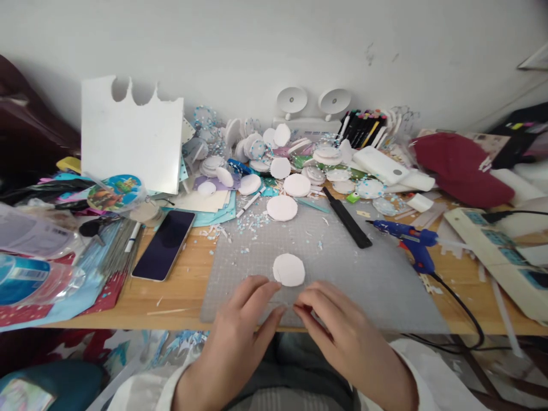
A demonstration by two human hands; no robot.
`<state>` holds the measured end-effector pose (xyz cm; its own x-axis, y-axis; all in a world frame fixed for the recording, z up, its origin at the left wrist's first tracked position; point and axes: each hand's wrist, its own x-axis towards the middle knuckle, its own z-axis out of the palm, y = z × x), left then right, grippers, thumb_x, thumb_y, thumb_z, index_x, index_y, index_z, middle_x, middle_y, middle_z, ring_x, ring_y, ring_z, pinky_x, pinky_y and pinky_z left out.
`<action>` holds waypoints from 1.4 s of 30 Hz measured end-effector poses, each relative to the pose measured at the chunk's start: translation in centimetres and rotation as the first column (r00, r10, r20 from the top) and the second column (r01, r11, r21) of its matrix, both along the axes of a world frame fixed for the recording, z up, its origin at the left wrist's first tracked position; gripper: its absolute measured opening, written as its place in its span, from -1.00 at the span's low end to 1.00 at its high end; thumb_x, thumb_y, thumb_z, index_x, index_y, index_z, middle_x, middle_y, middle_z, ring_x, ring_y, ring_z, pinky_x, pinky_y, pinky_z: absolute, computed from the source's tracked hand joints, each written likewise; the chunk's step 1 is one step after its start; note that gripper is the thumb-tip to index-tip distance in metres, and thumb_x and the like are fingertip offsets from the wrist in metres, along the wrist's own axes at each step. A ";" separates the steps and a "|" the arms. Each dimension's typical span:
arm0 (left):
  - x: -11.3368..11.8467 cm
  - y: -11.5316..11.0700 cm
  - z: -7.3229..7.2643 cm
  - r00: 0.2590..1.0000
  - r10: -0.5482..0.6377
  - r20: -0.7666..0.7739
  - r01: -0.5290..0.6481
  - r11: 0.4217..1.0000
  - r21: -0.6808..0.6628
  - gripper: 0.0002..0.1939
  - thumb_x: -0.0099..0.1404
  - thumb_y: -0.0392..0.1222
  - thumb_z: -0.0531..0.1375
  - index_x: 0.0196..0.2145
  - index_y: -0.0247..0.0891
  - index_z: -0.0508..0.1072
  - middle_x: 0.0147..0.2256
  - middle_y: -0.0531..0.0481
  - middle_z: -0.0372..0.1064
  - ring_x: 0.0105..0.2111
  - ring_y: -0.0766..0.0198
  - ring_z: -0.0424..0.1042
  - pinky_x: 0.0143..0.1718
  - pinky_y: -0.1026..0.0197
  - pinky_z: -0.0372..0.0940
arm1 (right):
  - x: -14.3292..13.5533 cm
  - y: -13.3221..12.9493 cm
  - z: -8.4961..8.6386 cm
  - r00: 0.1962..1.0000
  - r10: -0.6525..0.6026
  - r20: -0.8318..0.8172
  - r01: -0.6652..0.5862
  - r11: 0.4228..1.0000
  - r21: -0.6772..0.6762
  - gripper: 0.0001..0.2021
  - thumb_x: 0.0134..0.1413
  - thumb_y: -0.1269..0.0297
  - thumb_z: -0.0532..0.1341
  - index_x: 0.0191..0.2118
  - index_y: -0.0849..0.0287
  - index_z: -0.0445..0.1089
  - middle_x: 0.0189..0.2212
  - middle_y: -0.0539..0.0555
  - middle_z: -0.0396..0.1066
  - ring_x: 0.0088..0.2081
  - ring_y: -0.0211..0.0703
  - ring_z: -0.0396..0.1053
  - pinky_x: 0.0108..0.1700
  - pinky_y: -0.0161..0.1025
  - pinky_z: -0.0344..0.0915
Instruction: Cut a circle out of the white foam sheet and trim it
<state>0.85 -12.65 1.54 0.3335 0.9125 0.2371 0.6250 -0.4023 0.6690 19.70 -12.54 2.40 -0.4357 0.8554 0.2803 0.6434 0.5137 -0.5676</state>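
Note:
A white round disc (289,270) lies on the grey cutting mat (342,285), just beyond the fingertips. My left hand (242,331) is left of and below it, thumb and fingers apart, with nothing visible between them. My right hand (338,325) is right of and below the disc, its thumb and index fingertips pinched together; what they hold, if anything, is too small to make out. The two hands do not touch. Farther back on the mat lie another white disc (281,208) and a black box cutter (347,218).
A blue glue gun (406,237) with a black cord and a power strip (496,257) are at the right. A phone (164,245) lies left of the mat. Several white discs and scraps are heaped along the back, beside markers (363,128) and a red cap (458,165).

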 end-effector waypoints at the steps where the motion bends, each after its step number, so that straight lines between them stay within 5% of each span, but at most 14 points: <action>1: -0.1 0.0 -0.2 1.000 0.004 -0.027 -0.002 0.998 0.056 -0.67 0.32 -0.30 0.13 0.03 -0.14 0.27 -0.09 -0.06 0.33 -0.17 0.29 0.37 -0.15 0.27 0.30 | 0.0 -0.1 0.0 1.000 0.003 -0.008 -0.003 1.000 -0.006 -0.89 0.22 0.49 0.05 -0.30 0.15 0.23 -0.41 0.03 0.29 -0.34 -0.16 0.28 -0.30 -0.22 0.24; 8: -0.1 0.1 -0.5 0.992 0.023 -0.127 0.020 0.946 0.325 -0.60 0.32 -0.33 0.13 0.10 -0.20 0.22 -0.11 -0.09 0.41 -0.16 0.24 0.42 -0.16 0.25 0.34 | 0.1 -0.1 -0.1 0.999 0.017 -0.029 -0.018 0.999 -0.040 -0.88 0.22 0.48 0.04 -0.32 0.15 0.25 -0.39 0.04 0.30 -0.32 -0.16 0.30 -0.28 -0.22 0.28; 15: 0.2 0.6 -0.3 0.986 0.034 -0.161 0.020 0.945 0.325 -0.75 0.33 -0.30 0.11 -0.03 -0.26 0.38 -0.19 -0.10 0.45 -0.26 0.22 0.45 -0.24 0.23 0.34 | -0.1 0.2 -0.1 0.998 -0.014 0.064 0.006 0.992 0.129 -0.83 0.23 0.47 0.04 -0.35 0.19 0.32 -0.44 0.06 0.31 -0.36 -0.17 0.30 -0.30 -0.21 0.29; 17: 0.4 0.5 0.1 0.998 -0.004 -0.067 0.017 0.981 0.194 -0.81 0.34 -0.29 0.10 -0.12 -0.27 0.44 -0.26 -0.07 0.46 -0.30 0.26 0.43 -0.27 0.26 0.31 | 0.2 0.4 -0.4 0.995 -0.015 0.095 -0.009 0.968 0.250 -0.85 0.20 0.50 0.07 -0.32 0.22 0.37 -0.46 0.07 0.33 -0.39 -0.18 0.30 -0.34 -0.21 0.28; 19: 0.5 0.4 0.7 0.998 -0.030 0.060 0.035 0.996 -0.081 -0.83 0.35 -0.24 0.08 -0.30 -0.29 0.48 -0.39 -0.03 0.44 -0.40 0.32 0.39 -0.36 0.32 0.26 | 0.7 0.5 -0.9 0.993 -0.003 0.114 -0.043 0.918 0.395 -0.85 0.17 0.53 0.11 -0.21 0.26 0.40 -0.45 0.09 0.38 -0.40 -0.17 0.31 -0.37 -0.21 0.28; 20: 0.5 0.4 1.1 0.992 -0.031 0.125 0.062 0.965 -0.254 -0.77 0.34 -0.20 0.09 -0.40 -0.30 0.47 -0.46 0.00 0.41 -0.45 0.35 0.35 -0.42 0.34 0.22 | 0.9 0.5 -1.1 0.993 0.008 0.119 -0.062 0.887 0.458 -0.81 0.16 0.54 0.11 -0.15 0.28 0.40 -0.42 0.11 0.41 -0.38 -0.15 0.33 -0.36 -0.20 0.29; 23: 0.4 0.5 2.3 0.951 -0.007 0.308 0.207 0.756 -0.621 -0.65 0.31 -0.05 0.10 -0.53 -0.33 0.41 -0.57 0.03 0.34 -0.53 0.39 0.26 -0.50 0.36 0.13 | 1.4 0.5 -1.4 0.994 0.035 0.106 -0.088 0.835 0.543 -0.75 0.15 0.56 0.11 -0.06 0.30 0.38 -0.35 0.14 0.45 -0.30 -0.13 0.36 -0.30 -0.21 0.32; 25: 0.4 0.7 2.7 0.932 0.011 0.361 0.248 0.708 -0.662 -0.64 0.30 -0.02 0.11 -0.53 -0.33 0.40 -0.57 0.04 0.33 -0.52 0.39 0.25 -0.48 0.35 0.12 | 1.4 0.6 -1.2 0.999 -0.001 0.048 -0.024 0.861 0.508 -0.80 0.12 0.54 0.16 -0.13 0.26 0.40 -0.37 0.11 0.44 -0.32 -0.16 0.35 -0.29 -0.22 0.32; 29: 0.3 0.9 2.5 0.976 -0.014 0.216 0.116 0.875 -0.470 -0.68 0.32 -0.09 0.09 -0.53 -0.31 0.36 -0.54 0.04 0.28 -0.51 0.38 0.20 -0.47 0.33 0.07 | 1.1 1.2 -0.2 0.994 -0.092 -0.054 0.101 0.973 0.210 -0.94 0.10 0.44 0.20 -0.38 0.17 0.36 -0.46 0.05 0.38 -0.37 -0.18 0.33 -0.32 -0.22 0.30; 32: 0.4 0.8 2.0 0.985 -0.098 0.143 0.144 0.921 -0.361 -0.73 0.35 -0.18 0.05 -0.48 -0.29 0.37 -0.48 0.01 0.32 -0.46 0.35 0.25 -0.43 0.32 0.09 | 1.3 1.5 0.3 0.994 -0.010 -0.112 0.006 0.999 -0.036 -0.89 0.10 0.46 0.16 -0.26 0.15 0.39 -0.35 0.07 0.43 -0.24 -0.15 0.36 -0.21 -0.20 0.33; 39: 0.5 0.7 1.7 0.986 -0.113 0.122 0.152 0.910 -0.385 -0.74 0.35 -0.20 0.06 -0.47 -0.30 0.41 -0.47 0.01 0.35 -0.44 0.35 0.26 -0.40 0.33 0.10 | 1.7 1.3 0.3 0.973 0.030 -0.229 -0.056 0.993 -0.104 -0.82 0.08 0.36 0.26 -0.16 0.13 0.37 -0.26 0.06 0.44 -0.17 -0.14 0.35 -0.11 -0.17 0.29; 42: 0.3 1.1 1.7 0.980 -0.066 0.188 0.165 0.800 -0.577 -0.71 0.31 -0.13 0.10 -0.48 -0.32 0.44 -0.53 0.03 0.32 -0.50 0.38 0.22 -0.47 0.34 0.07 | 1.4 1.2 0.4 0.960 0.038 -0.278 -0.053 0.997 -0.048 -0.92 0.08 0.39 0.27 -0.28 0.14 0.37 -0.38 0.00 0.44 -0.26 -0.20 0.35 -0.20 -0.21 0.26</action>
<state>1.15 -11.54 3.29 0.4505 0.8492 -0.2753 0.4710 0.0359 0.8814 21.06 -11.32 2.81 -0.3865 0.8538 0.3489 0.4338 0.5021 -0.7481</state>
